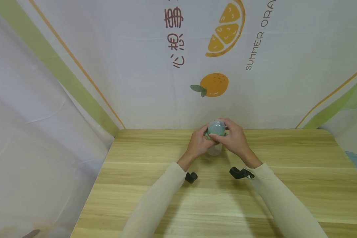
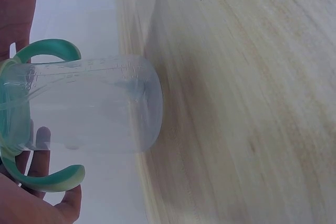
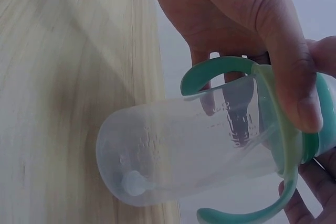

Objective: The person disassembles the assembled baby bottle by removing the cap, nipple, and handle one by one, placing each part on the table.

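Observation:
Both hands hold a clear baby bottle (image 1: 215,150) with a domed transparent cap (image 1: 216,127) near the table's back edge. My left hand (image 1: 198,142) grips the bottle's upper part from the left. From the other side my right hand (image 1: 235,138) holds it, its thumb pressing across the green collar in the right wrist view. Two curved green handles (image 2: 59,181) stick out from the collar. Through the clear wall (image 3: 189,145) shows a thin straw with a round weight (image 3: 135,183) at its end. The bottle's base appears raised off the wood.
The wooden table (image 1: 131,198) ends at a white curtain (image 1: 148,82) printed with oranges and lettering, close behind the hands. Another white cloth (image 1: 41,132) hangs on the left. Black wrist mounts (image 1: 239,173) project from the beige sleeves.

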`<act>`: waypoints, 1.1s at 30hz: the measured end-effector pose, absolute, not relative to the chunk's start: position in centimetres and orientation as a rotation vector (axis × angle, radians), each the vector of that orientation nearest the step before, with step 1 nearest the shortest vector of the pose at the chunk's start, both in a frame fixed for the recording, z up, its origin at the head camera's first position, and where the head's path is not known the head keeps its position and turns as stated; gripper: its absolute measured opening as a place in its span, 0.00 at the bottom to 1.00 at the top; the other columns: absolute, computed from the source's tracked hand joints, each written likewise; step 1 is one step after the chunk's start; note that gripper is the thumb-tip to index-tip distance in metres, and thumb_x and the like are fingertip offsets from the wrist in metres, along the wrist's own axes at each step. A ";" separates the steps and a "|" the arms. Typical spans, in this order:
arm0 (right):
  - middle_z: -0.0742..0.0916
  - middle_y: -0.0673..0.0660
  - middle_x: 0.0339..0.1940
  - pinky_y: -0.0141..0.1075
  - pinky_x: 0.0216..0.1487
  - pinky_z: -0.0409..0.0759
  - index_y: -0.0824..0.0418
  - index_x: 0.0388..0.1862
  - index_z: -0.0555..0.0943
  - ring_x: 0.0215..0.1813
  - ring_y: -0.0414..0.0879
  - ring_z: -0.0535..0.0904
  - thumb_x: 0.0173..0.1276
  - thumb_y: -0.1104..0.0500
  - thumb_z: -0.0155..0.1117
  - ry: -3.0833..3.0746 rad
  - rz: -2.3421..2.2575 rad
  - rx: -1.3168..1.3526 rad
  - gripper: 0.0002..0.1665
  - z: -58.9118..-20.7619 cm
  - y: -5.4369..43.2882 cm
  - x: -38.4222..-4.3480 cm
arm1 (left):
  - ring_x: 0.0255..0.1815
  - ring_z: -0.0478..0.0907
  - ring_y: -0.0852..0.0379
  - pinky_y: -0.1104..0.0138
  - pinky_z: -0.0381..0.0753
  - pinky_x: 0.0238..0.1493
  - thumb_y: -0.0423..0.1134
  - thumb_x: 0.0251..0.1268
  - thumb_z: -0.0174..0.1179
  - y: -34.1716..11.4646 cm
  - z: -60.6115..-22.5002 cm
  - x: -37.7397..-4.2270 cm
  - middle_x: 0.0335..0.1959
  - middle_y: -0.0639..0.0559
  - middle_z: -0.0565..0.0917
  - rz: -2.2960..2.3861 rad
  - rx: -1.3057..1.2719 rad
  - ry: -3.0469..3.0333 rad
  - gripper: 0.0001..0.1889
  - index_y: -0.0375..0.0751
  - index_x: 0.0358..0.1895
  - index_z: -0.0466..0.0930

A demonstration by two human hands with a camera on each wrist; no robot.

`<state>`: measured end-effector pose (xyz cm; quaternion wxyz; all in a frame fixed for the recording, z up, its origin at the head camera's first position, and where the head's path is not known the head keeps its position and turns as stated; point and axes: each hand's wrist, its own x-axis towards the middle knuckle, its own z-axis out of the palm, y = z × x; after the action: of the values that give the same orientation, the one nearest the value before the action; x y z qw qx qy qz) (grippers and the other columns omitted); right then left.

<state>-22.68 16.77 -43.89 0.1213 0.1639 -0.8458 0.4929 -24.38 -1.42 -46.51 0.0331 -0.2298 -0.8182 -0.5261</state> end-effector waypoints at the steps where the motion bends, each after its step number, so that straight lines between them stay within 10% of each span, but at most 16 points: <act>1: 0.88 0.65 0.61 0.62 0.62 0.82 0.67 0.67 0.83 0.62 0.62 0.82 0.66 0.58 0.86 -2.469 1.440 0.480 0.34 -43.9 16.8 -22.7 | 0.65 0.85 0.45 0.56 0.82 0.68 0.34 0.67 0.78 -1.4 -46.5 -24.4 0.66 0.39 0.87 -1.617 -0.706 -2.519 0.34 0.33 0.76 0.78; 33: 0.84 0.73 0.65 0.66 0.64 0.82 0.74 0.66 0.73 0.67 0.73 0.81 0.64 0.58 0.87 -2.487 1.485 0.354 0.41 -43.6 16.8 -22.3 | 0.65 0.84 0.44 0.57 0.82 0.67 0.34 0.68 0.78 -1.5 -46.5 -24.3 0.66 0.39 0.86 -1.633 -0.721 -2.512 0.35 0.32 0.76 0.77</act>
<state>-22.34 16.75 -43.64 0.1117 0.1206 -0.8469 0.5057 -24.31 -1.51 -46.49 0.0301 -0.2340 -0.8148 -0.5296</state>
